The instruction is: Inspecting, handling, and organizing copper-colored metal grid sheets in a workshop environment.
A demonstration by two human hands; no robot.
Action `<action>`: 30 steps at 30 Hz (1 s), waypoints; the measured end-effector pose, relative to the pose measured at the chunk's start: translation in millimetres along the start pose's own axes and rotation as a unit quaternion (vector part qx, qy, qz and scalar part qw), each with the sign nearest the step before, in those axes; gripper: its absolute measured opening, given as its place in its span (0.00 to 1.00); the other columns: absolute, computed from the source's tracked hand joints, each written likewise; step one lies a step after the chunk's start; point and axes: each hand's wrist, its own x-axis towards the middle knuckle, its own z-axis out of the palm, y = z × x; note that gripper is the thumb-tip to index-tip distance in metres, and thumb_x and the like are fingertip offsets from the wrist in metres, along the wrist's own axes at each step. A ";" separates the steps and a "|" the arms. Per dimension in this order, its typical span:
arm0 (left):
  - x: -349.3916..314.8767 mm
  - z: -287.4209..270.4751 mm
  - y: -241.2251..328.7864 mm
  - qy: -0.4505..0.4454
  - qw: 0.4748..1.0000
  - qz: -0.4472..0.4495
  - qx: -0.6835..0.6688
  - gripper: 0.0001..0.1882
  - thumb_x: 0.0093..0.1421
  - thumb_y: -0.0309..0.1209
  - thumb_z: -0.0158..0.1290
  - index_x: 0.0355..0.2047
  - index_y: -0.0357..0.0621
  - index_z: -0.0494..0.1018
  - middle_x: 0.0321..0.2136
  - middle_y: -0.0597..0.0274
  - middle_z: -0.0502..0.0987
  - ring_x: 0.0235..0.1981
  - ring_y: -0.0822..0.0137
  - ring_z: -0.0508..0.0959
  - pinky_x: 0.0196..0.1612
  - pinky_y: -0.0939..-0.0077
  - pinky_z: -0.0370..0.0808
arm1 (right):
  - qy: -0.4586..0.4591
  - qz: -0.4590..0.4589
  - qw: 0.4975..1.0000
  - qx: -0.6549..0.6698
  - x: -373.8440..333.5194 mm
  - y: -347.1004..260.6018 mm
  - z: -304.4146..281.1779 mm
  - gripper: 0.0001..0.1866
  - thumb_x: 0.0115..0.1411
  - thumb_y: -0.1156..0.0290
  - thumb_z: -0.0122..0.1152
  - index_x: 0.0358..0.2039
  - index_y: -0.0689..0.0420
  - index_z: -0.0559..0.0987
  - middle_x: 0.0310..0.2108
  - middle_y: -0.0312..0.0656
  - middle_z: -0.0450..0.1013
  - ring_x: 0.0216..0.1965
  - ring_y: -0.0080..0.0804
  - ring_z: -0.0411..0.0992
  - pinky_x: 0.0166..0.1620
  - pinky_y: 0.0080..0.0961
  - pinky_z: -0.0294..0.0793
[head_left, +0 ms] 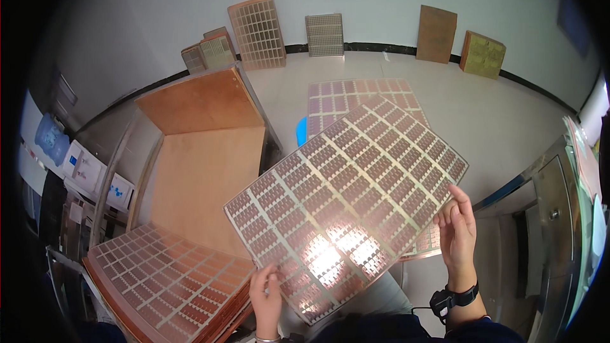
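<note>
A large copper-coloured circuit board panel [356,184], patterned in a grid of small blocks, is held tilted in front of me. My left hand [265,302] pinches its lower left edge. At its right edge, my right hand [456,228] grips with fingers bent and the index finger up along the rim. Bright glare hides part of the panel's lower face. Behind and partly under it shows another patterned panel [356,89]. To the left of my left hand lies a stack of similar panels [168,279], its edges slightly fanned.
A wooden stand [203,165] with an upright back board is at the left. Beyond it are a water dispenser [89,165] and a metal rail. Boards [259,32] lean on the far wall. A metal cabinet [556,216] stands at the right, and a blue object [301,131] peeks out behind the panel.
</note>
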 end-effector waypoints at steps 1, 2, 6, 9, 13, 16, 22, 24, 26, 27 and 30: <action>-1.0 -2.2 -9.6 0.030 0.998 -0.039 -0.028 0.12 0.59 0.24 0.44 0.43 0.37 0.71 0.39 0.56 0.72 0.37 0.67 0.73 0.42 0.76 0.69 | 0.006 -0.011 1.000 -0.025 2.6 2.5 -5.3 0.20 0.63 0.72 0.44 0.55 0.65 0.61 0.25 0.33 0.61 0.30 0.20 0.62 0.38 0.17 0.65; -1.9 -3.2 -21.4 0.057 0.994 -0.077 -0.057 0.13 0.60 0.25 0.44 0.45 0.37 0.70 0.41 0.58 0.71 0.37 0.70 0.72 0.42 0.77 0.69 | 0.008 -0.009 1.000 -0.029 4.0 2.2 -10.1 0.20 0.63 0.72 0.44 0.55 0.65 0.61 0.25 0.33 0.61 0.30 0.20 0.62 0.38 0.17 0.65; -5.2 2.5 -51.4 0.121 0.952 -0.147 -0.241 0.19 0.61 0.25 0.45 0.53 0.40 0.61 0.41 0.63 0.69 0.39 0.74 0.68 0.43 0.81 0.66 | 0.084 0.033 0.994 -0.069 8.8 9.3 -29.6 0.21 0.62 0.81 0.40 0.57 0.64 0.59 0.42 0.45 0.70 0.41 0.27 0.70 0.48 0.23 0.70; 2.9 12.5 -47.5 0.179 0.925 -0.191 -0.276 0.17 0.61 0.27 0.45 0.50 0.38 0.62 0.39 0.63 0.69 0.39 0.74 0.68 0.43 0.80 0.67 | 0.136 0.038 0.983 -0.114 8.1 19.0 -40.7 0.21 0.61 0.82 0.41 0.56 0.65 0.60 0.44 0.47 0.70 0.42 0.28 0.71 0.48 0.21 0.71; 10.0 12.1 -51.5 0.123 0.849 -0.269 -0.438 0.11 0.62 0.30 0.45 0.43 0.40 0.66 0.33 0.64 0.71 0.33 0.72 0.71 0.37 0.78 0.71 | 0.148 0.074 0.977 -0.134 2.0 29.4 -56.2 0.20 0.61 0.80 0.45 0.54 0.66 0.62 0.42 0.47 0.71 0.39 0.26 0.72 0.45 0.20 0.73; 20.0 21.7 -23.4 0.177 0.826 -0.250 -0.473 0.07 0.63 0.32 0.44 0.37 0.43 0.67 0.26 0.66 0.72 0.26 0.74 0.72 0.30 0.80 0.72 | 0.143 0.100 0.974 -0.146 0.1 39.5 -67.4 0.20 0.60 0.82 0.43 0.54 0.64 0.62 0.41 0.47 0.71 0.38 0.28 0.73 0.43 0.20 0.74; 23.4 10.5 -10.2 0.245 0.844 -0.177 -0.444 0.09 0.64 0.35 0.41 0.32 0.45 0.67 0.19 0.69 0.71 0.18 0.78 0.71 0.17 0.83 0.70 | 0.120 0.029 0.959 -0.255 14.5 53.3 -101.9 0.23 0.58 0.87 0.37 0.55 0.63 0.62 0.50 0.47 0.65 0.44 0.29 0.71 0.42 0.16 0.71; 19.8 -5.4 5.2 0.178 0.866 -0.162 -0.439 0.09 0.64 0.37 0.41 0.33 0.46 0.67 0.18 0.67 0.71 0.17 0.76 0.71 0.13 0.79 0.69 | 0.090 0.000 0.951 -0.295 29.5 48.9 -124.2 0.22 0.59 0.85 0.39 0.56 0.63 0.61 0.55 0.45 0.61 0.47 0.30 0.69 0.44 0.17 0.68; 23.0 -15.4 23.7 0.191 0.851 -0.158 -0.463 0.11 0.64 0.38 0.41 0.34 0.45 0.67 0.18 0.65 0.71 0.17 0.74 0.72 0.13 0.77 0.71 | 0.103 -0.076 0.909 -0.396 50.5 45.2 -143.7 0.23 0.59 0.82 0.42 0.56 0.62 0.61 0.55 0.44 0.61 0.51 0.33 0.65 0.50 0.21 0.65; 18.6 -26.8 19.7 0.167 0.858 -0.160 -0.459 0.11 0.64 0.39 0.41 0.35 0.45 0.67 0.19 0.64 0.71 0.17 0.71 0.73 0.12 0.75 0.72 | 0.100 -0.084 0.912 -0.389 62.6 37.1 -147.9 0.23 0.59 0.82 0.42 0.56 0.62 0.61 0.55 0.44 0.61 0.51 0.33 0.65 0.50 0.21 0.65; 25.2 -44.8 12.7 0.188 0.854 -0.103 -0.474 0.11 0.64 0.36 0.42 0.38 0.41 0.67 0.32 0.59 0.75 0.31 0.69 0.76 0.32 0.72 0.76 | 0.125 -0.135 0.870 -0.458 94.0 10.3 -163.1 0.23 0.60 0.77 0.46 0.57 0.62 0.60 0.56 0.45 0.60 0.55 0.34 0.61 0.54 0.24 0.60</action>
